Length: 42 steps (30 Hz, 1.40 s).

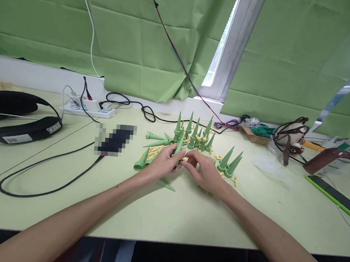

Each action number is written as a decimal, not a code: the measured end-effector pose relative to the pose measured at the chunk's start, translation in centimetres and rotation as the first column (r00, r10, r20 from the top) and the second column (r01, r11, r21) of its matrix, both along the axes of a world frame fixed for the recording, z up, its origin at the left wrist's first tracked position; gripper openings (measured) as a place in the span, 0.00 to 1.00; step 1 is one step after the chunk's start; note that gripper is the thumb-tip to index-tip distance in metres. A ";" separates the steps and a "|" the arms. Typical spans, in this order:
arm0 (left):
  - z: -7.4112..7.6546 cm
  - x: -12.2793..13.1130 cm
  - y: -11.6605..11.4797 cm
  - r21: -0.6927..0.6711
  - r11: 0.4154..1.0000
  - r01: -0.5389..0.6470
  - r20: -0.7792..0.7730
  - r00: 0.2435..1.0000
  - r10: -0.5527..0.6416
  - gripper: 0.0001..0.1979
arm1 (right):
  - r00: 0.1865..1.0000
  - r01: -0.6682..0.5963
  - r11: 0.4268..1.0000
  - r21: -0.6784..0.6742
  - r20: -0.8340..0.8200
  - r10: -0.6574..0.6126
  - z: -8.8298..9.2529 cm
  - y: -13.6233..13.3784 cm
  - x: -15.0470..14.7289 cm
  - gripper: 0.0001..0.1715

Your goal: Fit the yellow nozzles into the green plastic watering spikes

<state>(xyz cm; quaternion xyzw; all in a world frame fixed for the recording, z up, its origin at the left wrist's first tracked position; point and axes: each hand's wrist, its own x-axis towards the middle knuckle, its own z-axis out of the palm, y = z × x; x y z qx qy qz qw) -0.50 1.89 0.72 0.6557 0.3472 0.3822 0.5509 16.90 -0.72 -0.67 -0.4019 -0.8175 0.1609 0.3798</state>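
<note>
Left fingers (172,159) grip a green spike (180,144); right fingers (195,155) pinch a half-hidden yellow piece (185,159).

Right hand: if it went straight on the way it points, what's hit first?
Likely the green spike in the left hand, with the yellow piece at the right hand's fingertips leading. Exact depth is unclear.

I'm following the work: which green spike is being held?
The spike in the left hand, tip upward; the other visible ones stand or lie on the table.
</note>
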 end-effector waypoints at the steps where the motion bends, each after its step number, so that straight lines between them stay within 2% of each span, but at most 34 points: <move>1: 0.0 0.0 0.0 0.001 1.000 -0.003 -0.002 1.000 0.003 0.18 | 1.000 -0.001 1.000 0.003 -0.017 0.001 0.0 0.0 0.0 0.04; 5: 0.1 0.0 -0.1 0.000 1.000 -0.008 -0.014 1.000 0.008 0.18 | 0.999 -0.010 1.000 0.011 -0.039 0.011 0.0 0.1 0.0 0.02; 14: 0.1 0.1 -0.2 -0.015 1.000 -0.002 0.007 1.000 0.002 0.18 | 1.000 -0.013 1.000 -0.018 0.015 0.014 0.0 -0.1 0.1 0.05; 28: 0.2 0.1 -0.2 -0.026 1.000 0.008 0.023 1.000 -0.007 0.18 | 0.995 0.010 1.000 0.009 0.098 -0.011 -0.2 0.2 0.1 0.11; 36: 0.0 0.0 -0.1 0.015 1.000 0.001 -0.021 1.000 -0.001 0.17 | 1.000 0.003 1.000 -0.003 -0.006 -0.003 -0.1 0.0 0.0 0.03; 42: 0.1 0.1 -0.2 -0.002 1.000 0.015 -0.002 1.000 -0.015 0.18 | 1.000 -0.019 1.000 -0.011 -0.006 0.019 0.0 0.0 0.0 0.04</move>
